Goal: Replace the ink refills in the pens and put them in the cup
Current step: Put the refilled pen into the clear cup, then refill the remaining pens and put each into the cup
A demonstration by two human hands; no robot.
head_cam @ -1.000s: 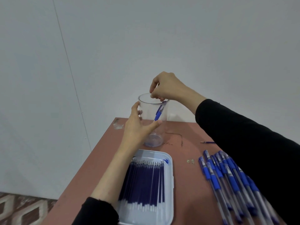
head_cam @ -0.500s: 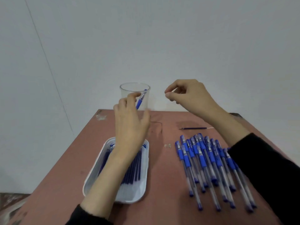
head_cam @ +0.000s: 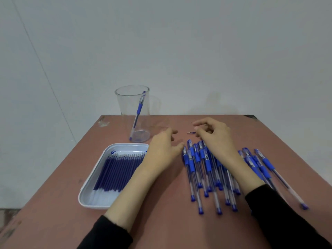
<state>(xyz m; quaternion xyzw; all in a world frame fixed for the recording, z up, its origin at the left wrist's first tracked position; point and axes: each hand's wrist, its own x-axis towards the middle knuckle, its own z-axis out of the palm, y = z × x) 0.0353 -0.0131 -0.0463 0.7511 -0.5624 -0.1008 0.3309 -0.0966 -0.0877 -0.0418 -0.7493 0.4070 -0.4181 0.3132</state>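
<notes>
Loosely curled left hand (head_cam: 162,151), right hand (head_cam: 216,139); each grip holds nothing.

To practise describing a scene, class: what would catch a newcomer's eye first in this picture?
The spread of blue pens on the right of the table, partly under the right hand, stands out first. Left of it lies a white tray packed with dark blue ink refills. At the far left stands a clear cup holding a single pen.
</notes>
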